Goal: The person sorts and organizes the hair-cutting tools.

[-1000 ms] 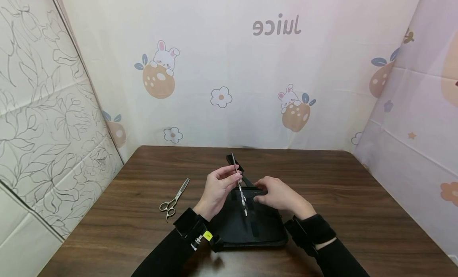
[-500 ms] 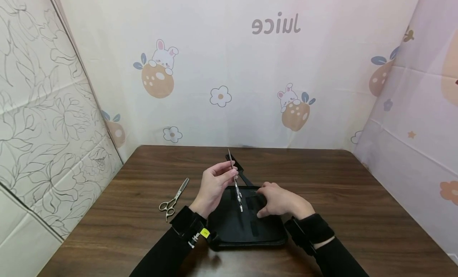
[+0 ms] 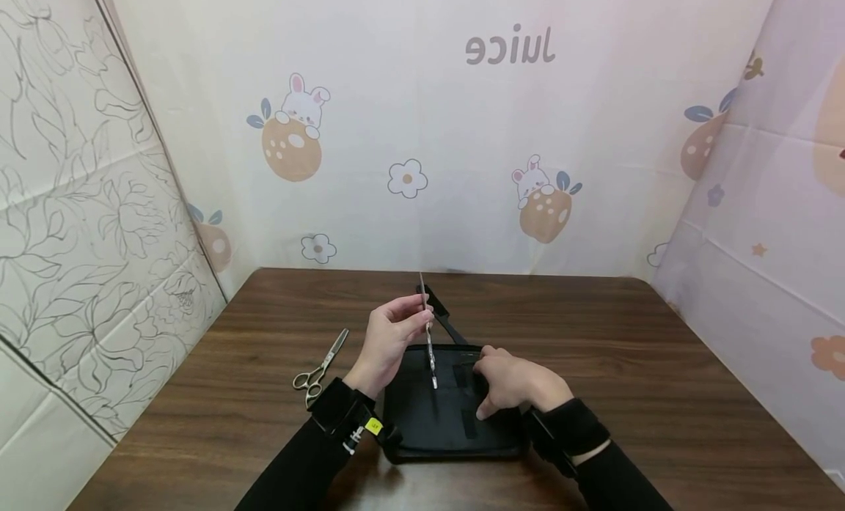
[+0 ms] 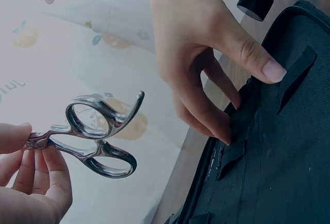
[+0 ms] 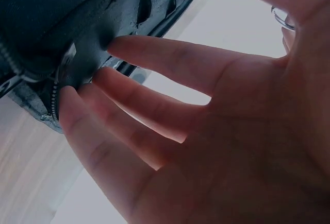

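Observation:
My left hand (image 3: 388, 339) pinches a pair of silver hair scissors (image 3: 430, 350) near the pivot, handles towards me and blades pointing away. Their finger rings hang free of the hand in the left wrist view. Under them lies a black zip case (image 3: 422, 427), its dark inner face up. My right hand (image 3: 521, 383) is over the case's right part, fingers spread. In the left wrist view its thumb (image 4: 270, 72) is at one elastic loop (image 4: 298, 77), and other fingertips reach close to a second loop (image 4: 232, 159).
Thinning scissors (image 3: 335, 347) lie on the wooden table (image 3: 218, 423) left of the case. Beyond the case's far edge sticks out a black comb (image 3: 436, 304). A printed curtain (image 3: 409, 115) hangs behind the table.
The left hand has shifted a little left with the scissors. The right hand's thumb has come down and towards me over the case, its fingers spreading wider.

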Demonstrator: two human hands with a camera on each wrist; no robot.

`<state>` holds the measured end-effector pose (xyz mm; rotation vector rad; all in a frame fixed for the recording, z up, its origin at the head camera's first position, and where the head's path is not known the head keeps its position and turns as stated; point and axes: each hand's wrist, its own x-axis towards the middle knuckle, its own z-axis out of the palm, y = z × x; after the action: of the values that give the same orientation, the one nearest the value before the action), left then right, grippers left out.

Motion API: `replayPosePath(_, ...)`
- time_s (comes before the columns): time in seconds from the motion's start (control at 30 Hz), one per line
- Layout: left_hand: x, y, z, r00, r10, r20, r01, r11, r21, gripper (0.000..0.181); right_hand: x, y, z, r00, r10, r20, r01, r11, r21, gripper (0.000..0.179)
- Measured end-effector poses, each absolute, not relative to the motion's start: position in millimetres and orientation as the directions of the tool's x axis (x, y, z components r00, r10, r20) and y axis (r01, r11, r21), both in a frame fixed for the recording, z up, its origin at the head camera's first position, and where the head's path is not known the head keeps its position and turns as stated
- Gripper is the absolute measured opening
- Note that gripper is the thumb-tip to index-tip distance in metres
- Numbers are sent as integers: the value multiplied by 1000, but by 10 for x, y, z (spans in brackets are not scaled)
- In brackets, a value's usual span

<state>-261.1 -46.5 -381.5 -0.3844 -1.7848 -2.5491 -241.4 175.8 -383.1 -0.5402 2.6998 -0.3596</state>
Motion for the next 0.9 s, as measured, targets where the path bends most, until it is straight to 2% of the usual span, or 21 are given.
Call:
replayPosePath(0.2, -2616, -490, -3818, -960, 146, 238, 195, -258, 946, 32, -2401, 1732, -3837, -866, -396, -306, -317, 907, -276, 65)
replayPosePath(0.47, -2632, -533, -3806, -941, 131, 311, 305, -62, 950, 30, -2389, 1714, -3840, -868, -395, -301, -316, 906, -281, 61)
replayPosePath(0.9, -2662, -594, -3804, -877, 154, 454, 476, 167, 863, 29, -2374, 1713, -3827, -868, -397, -300, -318, 906, -280, 61)
